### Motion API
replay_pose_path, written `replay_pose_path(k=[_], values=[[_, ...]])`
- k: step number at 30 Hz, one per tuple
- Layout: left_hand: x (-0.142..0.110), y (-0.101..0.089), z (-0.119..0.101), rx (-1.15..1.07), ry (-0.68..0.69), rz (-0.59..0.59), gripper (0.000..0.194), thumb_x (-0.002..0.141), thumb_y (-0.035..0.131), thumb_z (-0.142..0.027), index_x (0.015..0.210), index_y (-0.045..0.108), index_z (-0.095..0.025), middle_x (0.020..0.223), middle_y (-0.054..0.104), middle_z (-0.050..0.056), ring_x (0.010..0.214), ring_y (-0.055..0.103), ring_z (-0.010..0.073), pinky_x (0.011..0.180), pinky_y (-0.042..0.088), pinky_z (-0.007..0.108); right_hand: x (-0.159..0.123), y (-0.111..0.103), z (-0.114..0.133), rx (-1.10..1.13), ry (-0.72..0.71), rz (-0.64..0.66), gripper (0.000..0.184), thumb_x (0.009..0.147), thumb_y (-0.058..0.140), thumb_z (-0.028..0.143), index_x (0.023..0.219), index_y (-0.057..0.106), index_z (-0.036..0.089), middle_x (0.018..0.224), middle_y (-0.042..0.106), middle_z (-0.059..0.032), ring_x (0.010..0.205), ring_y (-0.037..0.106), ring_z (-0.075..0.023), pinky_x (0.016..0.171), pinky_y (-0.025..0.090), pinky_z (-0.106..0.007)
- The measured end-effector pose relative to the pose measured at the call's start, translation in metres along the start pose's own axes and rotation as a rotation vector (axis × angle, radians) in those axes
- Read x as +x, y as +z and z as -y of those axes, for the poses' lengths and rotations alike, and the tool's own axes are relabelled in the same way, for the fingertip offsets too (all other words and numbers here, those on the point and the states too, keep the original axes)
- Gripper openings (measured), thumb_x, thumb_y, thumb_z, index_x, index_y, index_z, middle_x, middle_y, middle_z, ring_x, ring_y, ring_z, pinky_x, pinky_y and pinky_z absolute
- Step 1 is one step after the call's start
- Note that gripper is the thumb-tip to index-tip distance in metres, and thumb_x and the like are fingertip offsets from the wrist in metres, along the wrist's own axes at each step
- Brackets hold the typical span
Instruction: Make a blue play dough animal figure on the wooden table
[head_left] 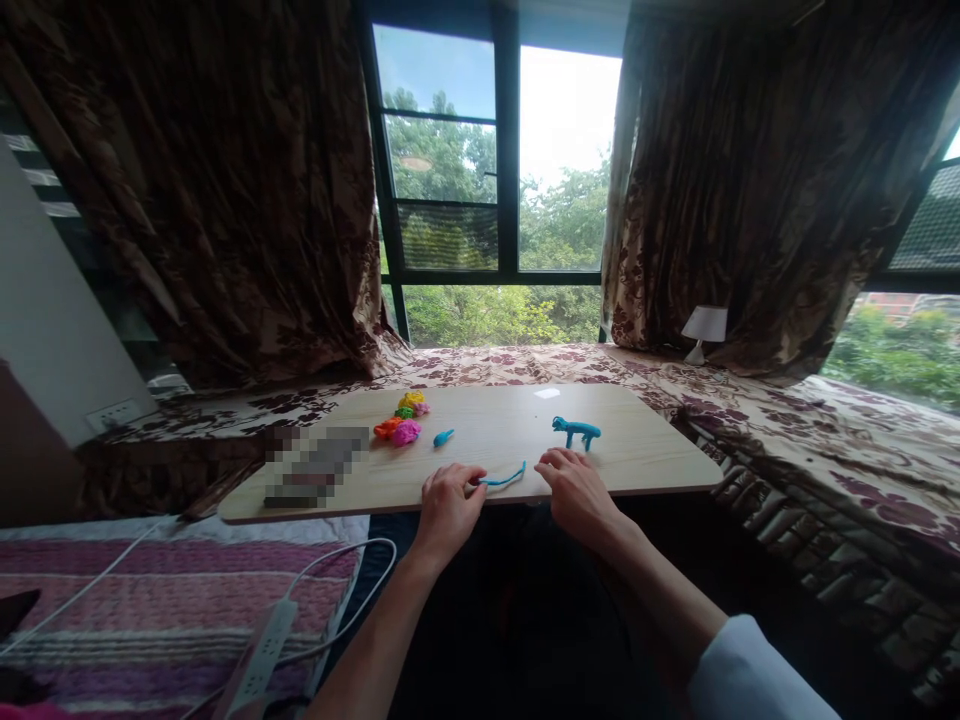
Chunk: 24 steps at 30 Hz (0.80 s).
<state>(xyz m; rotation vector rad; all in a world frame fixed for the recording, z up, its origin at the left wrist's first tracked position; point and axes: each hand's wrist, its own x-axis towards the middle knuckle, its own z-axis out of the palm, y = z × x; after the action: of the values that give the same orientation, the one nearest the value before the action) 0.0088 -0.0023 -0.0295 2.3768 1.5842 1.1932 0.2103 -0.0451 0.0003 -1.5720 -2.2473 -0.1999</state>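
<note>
A thin blue clay strip (504,480) lies curved on the pale wooden table, its left end at the fingertips of my left hand (453,502), which is closed in a pinch on it. To the right, my right hand (576,492) rests by the table's near edge, fingers loosely bent and apart, with nothing seen in them. Just beyond it stands a blue four-legged clay animal (577,431), its head facing left. A small blue clay lump (443,438) with a tapered end sits further left, past my left hand.
Orange clay (387,429), pink clay (406,432), green clay (405,411) and yellow clay (412,399) cluster at the back left of the table (495,410). A blurred-out dark flat object (319,468) lies at left. A power strip (261,645) with a white cable is below.
</note>
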Motion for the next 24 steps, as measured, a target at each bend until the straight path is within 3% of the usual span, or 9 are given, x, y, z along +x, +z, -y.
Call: replay_pose_path(k=[4,9,13,19,24], values=[[-0.003,0.000,0.001,-0.016,0.008,-0.016,0.010,0.074,0.057,-0.022,0.079,0.065,-0.022,0.083,0.066,0.002,0.087,0.057,0.0195,0.084,0.040,0.035,0.007,0.009,0.018,0.050,-0.102,0.008,0.049,0.085,0.037,0.017,0.134,0.035,0.017,0.139,0.038,-0.0064,0.127,0.030,-0.0182,0.104,0.019,-0.034],[-0.012,-0.004,0.005,-0.029,0.034,-0.040,0.020,0.079,0.050,-0.020,0.088,0.068,-0.024,0.085,0.065,0.003,0.087,0.057,0.0186,0.085,0.040,0.034,-0.002,0.036,0.035,0.072,-0.135,0.053,0.055,0.090,0.034,0.045,0.137,0.031,0.016,0.142,0.035,-0.0092,0.131,0.026,-0.0221,0.107,0.016,-0.040],[-0.019,-0.002,0.006,-0.046,0.058,-0.057,0.025,0.079,0.048,-0.018,0.093,0.067,-0.025,0.088,0.064,0.003,0.088,0.056,0.0176,0.086,0.041,0.033,-0.010,0.042,0.038,0.031,-0.127,-0.006,0.056,0.089,0.036,0.046,0.138,0.030,0.018,0.143,0.032,-0.0086,0.132,0.023,-0.0229,0.108,0.010,-0.043],[-0.017,0.003,0.014,-0.058,0.073,-0.093,0.025,0.080,0.046,-0.017,0.096,0.065,-0.019,0.089,0.063,0.004,0.088,0.056,0.0173,0.085,0.044,0.032,0.006,0.043,0.047,-0.020,-0.078,-0.022,0.059,0.088,0.033,0.051,0.134,0.037,0.013,0.137,0.040,-0.0139,0.127,0.032,-0.0266,0.107,0.005,-0.049],[-0.020,0.000,0.013,-0.029,0.087,-0.091,0.030,0.081,0.045,-0.016,0.104,0.063,-0.020,0.094,0.061,0.005,0.093,0.055,0.0174,0.087,0.043,0.032,-0.009,0.044,0.051,-0.042,-0.095,-0.037,0.062,0.088,0.033,0.050,0.136,0.032,0.011,0.141,0.034,-0.0153,0.131,0.026,-0.0270,0.108,0.001,-0.048]])
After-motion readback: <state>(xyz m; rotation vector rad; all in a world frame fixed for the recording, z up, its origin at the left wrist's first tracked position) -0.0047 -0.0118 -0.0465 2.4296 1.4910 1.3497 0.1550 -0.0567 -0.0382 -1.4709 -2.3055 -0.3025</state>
